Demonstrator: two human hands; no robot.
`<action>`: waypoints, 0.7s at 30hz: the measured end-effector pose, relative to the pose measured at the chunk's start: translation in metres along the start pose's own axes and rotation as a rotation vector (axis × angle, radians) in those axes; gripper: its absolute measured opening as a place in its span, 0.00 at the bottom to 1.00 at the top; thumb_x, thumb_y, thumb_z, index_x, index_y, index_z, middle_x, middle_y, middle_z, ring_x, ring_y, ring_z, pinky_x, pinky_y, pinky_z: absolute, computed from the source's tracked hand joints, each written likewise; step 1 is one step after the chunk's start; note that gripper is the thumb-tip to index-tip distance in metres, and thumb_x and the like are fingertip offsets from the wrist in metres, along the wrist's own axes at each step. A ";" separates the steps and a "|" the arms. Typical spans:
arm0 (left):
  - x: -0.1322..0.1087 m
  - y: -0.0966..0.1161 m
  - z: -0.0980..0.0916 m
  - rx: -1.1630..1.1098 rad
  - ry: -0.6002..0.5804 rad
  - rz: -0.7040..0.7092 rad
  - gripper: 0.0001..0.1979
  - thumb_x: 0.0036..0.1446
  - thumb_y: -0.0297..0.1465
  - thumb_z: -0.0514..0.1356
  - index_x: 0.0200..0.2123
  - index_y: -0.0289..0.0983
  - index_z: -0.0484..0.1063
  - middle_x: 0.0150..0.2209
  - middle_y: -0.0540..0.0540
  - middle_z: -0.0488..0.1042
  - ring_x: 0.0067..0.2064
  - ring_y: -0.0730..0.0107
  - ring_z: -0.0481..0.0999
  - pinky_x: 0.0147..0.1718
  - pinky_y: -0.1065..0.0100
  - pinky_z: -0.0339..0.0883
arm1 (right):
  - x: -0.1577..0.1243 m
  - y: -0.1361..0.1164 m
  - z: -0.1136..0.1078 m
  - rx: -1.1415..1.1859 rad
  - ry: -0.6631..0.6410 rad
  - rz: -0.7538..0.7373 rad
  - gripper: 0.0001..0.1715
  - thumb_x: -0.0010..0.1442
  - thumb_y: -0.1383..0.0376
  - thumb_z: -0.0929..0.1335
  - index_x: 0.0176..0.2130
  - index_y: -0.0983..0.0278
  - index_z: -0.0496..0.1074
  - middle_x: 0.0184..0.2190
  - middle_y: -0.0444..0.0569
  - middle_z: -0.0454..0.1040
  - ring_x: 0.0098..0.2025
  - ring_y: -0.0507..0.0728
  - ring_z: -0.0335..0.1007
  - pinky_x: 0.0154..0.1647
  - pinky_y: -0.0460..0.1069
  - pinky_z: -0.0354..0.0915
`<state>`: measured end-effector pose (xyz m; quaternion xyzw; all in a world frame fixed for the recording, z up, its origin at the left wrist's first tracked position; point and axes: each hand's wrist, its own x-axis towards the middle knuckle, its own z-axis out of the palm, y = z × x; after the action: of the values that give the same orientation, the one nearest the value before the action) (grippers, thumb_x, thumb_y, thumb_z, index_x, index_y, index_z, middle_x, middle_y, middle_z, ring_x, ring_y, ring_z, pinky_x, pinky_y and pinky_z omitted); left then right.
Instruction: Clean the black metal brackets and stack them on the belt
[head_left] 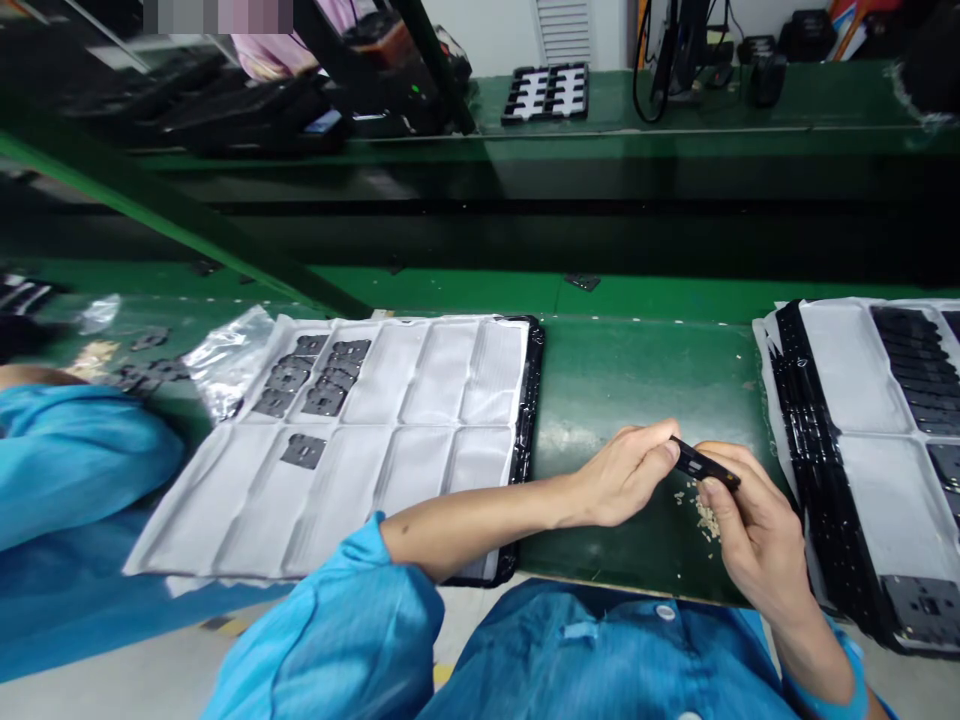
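black part (703, 466) is being pinched by both the left hand (628, 470) and right hand (761, 520) near scattered pale bits (706, 520).

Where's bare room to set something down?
Green bench between left tray and right tray, beyond the left hand, looks mostly bare. Crowded: pale bits beside the right hand; plastic bag and dark parts left of left tray.

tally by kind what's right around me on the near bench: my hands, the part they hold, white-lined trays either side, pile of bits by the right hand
Hands: 2 (left hand, right hand)
Held black part: 1
White-lined trays: 2 (left tray, right tray)
Pile of pale bits: 1
Total: 6
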<state>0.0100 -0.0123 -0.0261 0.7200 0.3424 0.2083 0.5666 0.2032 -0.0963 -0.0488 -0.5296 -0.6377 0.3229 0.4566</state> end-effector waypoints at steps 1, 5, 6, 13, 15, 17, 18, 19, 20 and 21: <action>0.000 -0.001 0.001 0.011 0.008 0.008 0.15 0.74 0.38 0.44 0.32 0.41 0.55 0.25 0.55 0.57 0.27 0.71 0.59 0.29 0.67 0.56 | 0.000 0.000 0.000 0.000 0.001 0.001 0.16 0.77 0.65 0.65 0.57 0.59 0.79 0.51 0.56 0.80 0.41 0.59 0.79 0.41 0.52 0.77; 0.003 -0.005 0.005 0.029 0.034 0.042 0.15 0.73 0.38 0.44 0.31 0.42 0.54 0.25 0.55 0.56 0.28 0.71 0.58 0.31 0.66 0.56 | -0.001 0.002 0.001 -0.010 0.011 -0.007 0.15 0.77 0.65 0.65 0.57 0.59 0.79 0.50 0.55 0.81 0.43 0.60 0.80 0.41 0.52 0.77; 0.004 -0.006 0.006 0.025 0.036 0.045 0.15 0.73 0.38 0.44 0.31 0.42 0.54 0.25 0.55 0.56 0.28 0.71 0.58 0.31 0.66 0.56 | -0.001 0.002 0.001 -0.011 0.013 -0.009 0.15 0.77 0.65 0.65 0.57 0.59 0.79 0.49 0.55 0.81 0.44 0.60 0.80 0.41 0.52 0.77; 0.003 -0.006 0.006 0.005 0.008 0.049 0.12 0.71 0.34 0.45 0.32 0.42 0.54 0.24 0.56 0.55 0.27 0.70 0.57 0.31 0.66 0.54 | -0.002 0.003 0.001 0.001 0.008 -0.003 0.15 0.77 0.67 0.65 0.57 0.59 0.78 0.49 0.54 0.80 0.47 0.60 0.80 0.42 0.51 0.76; 0.002 -0.004 0.003 -0.003 -0.011 0.057 0.11 0.71 0.33 0.45 0.32 0.42 0.55 0.25 0.55 0.57 0.27 0.70 0.58 0.31 0.66 0.55 | -0.001 0.003 0.000 0.008 0.009 0.007 0.15 0.77 0.67 0.65 0.57 0.59 0.78 0.48 0.53 0.80 0.46 0.59 0.80 0.42 0.51 0.75; 0.001 -0.001 0.001 -0.002 -0.018 0.046 0.12 0.72 0.34 0.46 0.33 0.42 0.56 0.26 0.55 0.59 0.28 0.70 0.60 0.32 0.66 0.56 | -0.001 0.003 0.000 0.013 0.012 0.010 0.15 0.77 0.66 0.65 0.57 0.58 0.78 0.49 0.53 0.80 0.44 0.59 0.80 0.42 0.51 0.75; 0.001 0.000 0.001 0.003 -0.018 0.034 0.12 0.72 0.34 0.45 0.33 0.41 0.56 0.26 0.54 0.59 0.28 0.70 0.60 0.32 0.66 0.56 | -0.001 0.002 0.000 0.014 0.013 0.008 0.16 0.77 0.66 0.65 0.57 0.58 0.78 0.49 0.53 0.80 0.44 0.59 0.80 0.42 0.50 0.75; 0.001 0.001 0.001 0.008 -0.014 0.023 0.13 0.73 0.35 0.45 0.32 0.41 0.56 0.26 0.54 0.60 0.28 0.70 0.60 0.32 0.66 0.56 | -0.001 0.002 0.000 0.014 0.011 0.006 0.16 0.77 0.67 0.65 0.57 0.57 0.78 0.50 0.53 0.80 0.44 0.58 0.80 0.42 0.50 0.75; 0.002 0.001 0.001 0.013 -0.010 0.013 0.14 0.73 0.36 0.45 0.32 0.41 0.56 0.26 0.54 0.59 0.28 0.70 0.60 0.32 0.65 0.56 | -0.001 0.002 0.000 0.011 0.011 0.002 0.16 0.77 0.67 0.65 0.58 0.57 0.78 0.51 0.52 0.80 0.44 0.58 0.80 0.42 0.50 0.75; 0.002 0.000 0.002 0.016 -0.006 0.006 0.15 0.74 0.36 0.44 0.32 0.41 0.56 0.26 0.54 0.59 0.28 0.70 0.60 0.32 0.65 0.56 | -0.001 0.002 0.001 0.007 0.011 -0.003 0.16 0.77 0.67 0.65 0.58 0.57 0.78 0.51 0.52 0.80 0.44 0.58 0.80 0.42 0.49 0.75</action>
<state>0.0124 -0.0120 -0.0264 0.7261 0.3400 0.2051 0.5613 0.2034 -0.0971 -0.0508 -0.5288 -0.6351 0.3214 0.4623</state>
